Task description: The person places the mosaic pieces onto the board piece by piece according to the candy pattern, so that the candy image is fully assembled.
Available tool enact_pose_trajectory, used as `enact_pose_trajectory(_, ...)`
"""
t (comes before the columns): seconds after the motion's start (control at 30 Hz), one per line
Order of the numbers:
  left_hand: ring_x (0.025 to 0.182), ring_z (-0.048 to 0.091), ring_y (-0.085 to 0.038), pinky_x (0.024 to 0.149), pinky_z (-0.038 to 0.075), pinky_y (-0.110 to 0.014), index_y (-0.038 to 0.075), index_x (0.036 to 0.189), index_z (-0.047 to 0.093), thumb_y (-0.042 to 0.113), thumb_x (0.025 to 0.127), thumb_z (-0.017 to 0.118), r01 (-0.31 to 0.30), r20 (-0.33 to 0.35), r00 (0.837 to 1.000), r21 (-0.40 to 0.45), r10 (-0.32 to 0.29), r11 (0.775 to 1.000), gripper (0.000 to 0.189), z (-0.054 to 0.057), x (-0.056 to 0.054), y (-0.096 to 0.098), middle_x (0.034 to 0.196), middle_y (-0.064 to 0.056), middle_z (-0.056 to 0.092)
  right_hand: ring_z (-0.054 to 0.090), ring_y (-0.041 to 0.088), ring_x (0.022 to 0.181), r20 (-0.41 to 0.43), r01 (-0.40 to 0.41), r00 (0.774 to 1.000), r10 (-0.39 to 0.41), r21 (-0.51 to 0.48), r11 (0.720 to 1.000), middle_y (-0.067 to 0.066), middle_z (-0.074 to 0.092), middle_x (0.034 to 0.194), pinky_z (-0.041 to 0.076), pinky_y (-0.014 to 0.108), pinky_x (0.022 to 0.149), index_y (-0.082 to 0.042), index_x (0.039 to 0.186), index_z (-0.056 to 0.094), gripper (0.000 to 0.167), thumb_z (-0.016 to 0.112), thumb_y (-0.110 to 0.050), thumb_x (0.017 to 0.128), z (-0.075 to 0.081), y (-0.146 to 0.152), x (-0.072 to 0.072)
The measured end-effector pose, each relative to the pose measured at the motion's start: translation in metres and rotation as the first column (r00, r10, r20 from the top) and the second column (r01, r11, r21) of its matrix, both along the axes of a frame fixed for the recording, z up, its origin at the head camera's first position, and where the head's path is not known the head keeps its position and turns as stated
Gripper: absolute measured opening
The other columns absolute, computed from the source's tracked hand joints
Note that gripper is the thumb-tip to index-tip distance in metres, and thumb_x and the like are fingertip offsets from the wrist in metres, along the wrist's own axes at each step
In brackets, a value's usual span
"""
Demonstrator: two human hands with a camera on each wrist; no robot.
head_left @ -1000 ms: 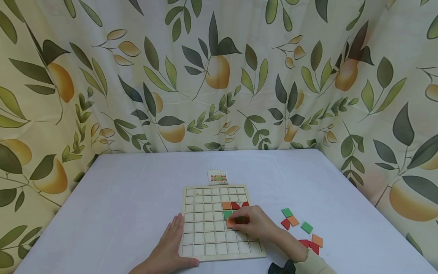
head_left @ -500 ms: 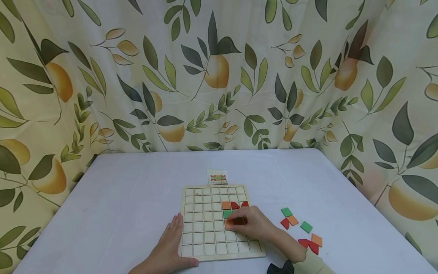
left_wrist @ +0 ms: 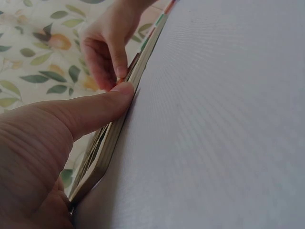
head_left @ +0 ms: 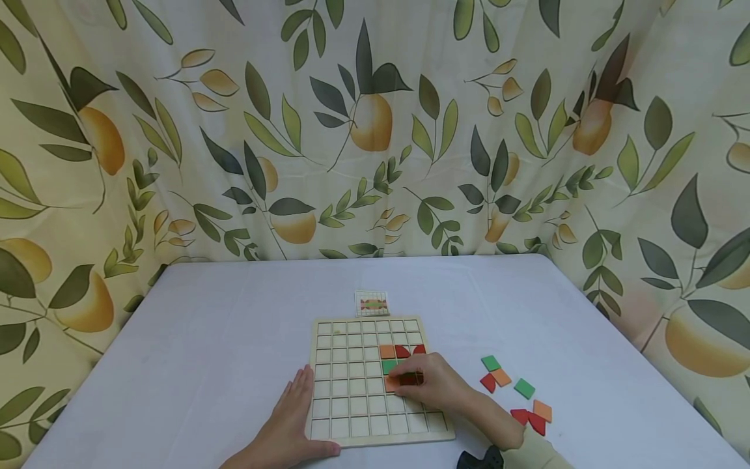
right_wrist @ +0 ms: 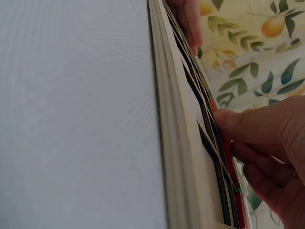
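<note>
A wooden grid board lies on the table. My left hand rests at its near left corner, fingers straight along the left side and thumb against the near edge. My right hand reaches over the board, thumb and fingertips pinching an orange square tile at a cell near the middle. Just beyond it sit a green square tile, another orange square and two red curved tiles. More tiles on the board are partly hidden under the right hand.
Right of the board lie loose tiles: green squares, orange squares and red curved pieces. A small pattern card touches the board's far edge. Behind the white table hangs a leaf-and-fruit curtain.
The right hand and the orange tile have shifted very slightly left into the cell since a second ago, then stayed still. The left hand keeps its place at the board.
</note>
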State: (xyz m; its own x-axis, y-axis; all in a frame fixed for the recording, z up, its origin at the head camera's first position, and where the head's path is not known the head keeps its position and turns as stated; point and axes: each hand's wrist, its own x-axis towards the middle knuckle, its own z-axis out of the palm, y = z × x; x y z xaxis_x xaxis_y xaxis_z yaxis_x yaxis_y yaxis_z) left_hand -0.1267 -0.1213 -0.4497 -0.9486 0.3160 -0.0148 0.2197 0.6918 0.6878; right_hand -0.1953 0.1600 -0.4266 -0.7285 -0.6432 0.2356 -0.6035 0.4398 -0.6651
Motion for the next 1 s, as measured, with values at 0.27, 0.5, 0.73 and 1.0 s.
enact_pose_trajectory(0.27, 0.137, 0.002, -0.036, 0.107, 0.004, -0.051, -0.011, 0.142, 0.008, 0.067, 0.056, 0.073, 0.004, 0.008, 1.0, 0.0, -0.004, 1.0, 0.133, 0.001, 0.0, 0.0, 0.148, -0.027, 0.008, 0.057, 0.006, 0.079, -0.004, 0.007, 1.0, -0.007, 0.008, 1.0, -0.005, 0.067, 0.091, 0.05, 0.023, 0.068, -0.008, 0.098, 0.071, 0.02, 0.073, -0.009, 0.078, 0.0, 0.0, 0.001)
enact_pose_trajectory(0.5, 0.137, 0.001, -0.035, 0.107, 0.002, -0.05, -0.011, 0.142, 0.009, 0.066, 0.056, 0.073, 0.003, 0.003, 1.0, 0.012, -0.003, 1.0, 0.133, 0.0, 0.0, 0.0, 0.149, -0.026, 0.008, 0.058, 0.008, 0.08, 0.003, 0.018, 1.0, -0.018, 0.03, 0.999, -0.007, 0.067, 0.092, 0.051, 0.025, 0.07, -0.011, 0.099, 0.071, 0.02, 0.072, -0.013, 0.08, 0.003, 0.003, 0.001)
enact_pose_trajectory(0.73, 0.138, 0.001, -0.032, 0.108, -0.003, -0.035, -0.009, 0.143, 0.008, 0.064, 0.057, 0.075, 0.002, -0.012, 1.0, 0.025, -0.002, 1.0, 0.131, -0.001, 0.002, 0.0, 0.15, -0.023, 0.007, 0.058, 0.008, 0.093, -0.009, 0.162, 0.987, -0.163, 0.132, 0.978, -0.01, 0.066, 0.099, 0.049, 0.03, 0.081, -0.012, 0.104, 0.071, 0.025, 0.073, -0.018, 0.08, 0.006, 0.024, 0.006)
enact_pose_trajectory(1.0, 0.137, 0.002, -0.036, 0.107, 0.005, -0.051, -0.012, 0.142, 0.009, 0.065, 0.056, 0.074, 0.006, -0.01, 1.0, 0.017, -0.006, 1.0, 0.132, 0.0, 0.001, 0.0, 0.148, -0.027, 0.008, 0.06, 0.013, 0.096, -0.028, 0.257, 0.966, -0.256, 0.104, 0.961, -0.009, 0.067, 0.097, 0.049, 0.036, 0.081, -0.013, 0.101, 0.071, 0.022, 0.073, -0.018, 0.08, 0.009, 0.056, 0.016)
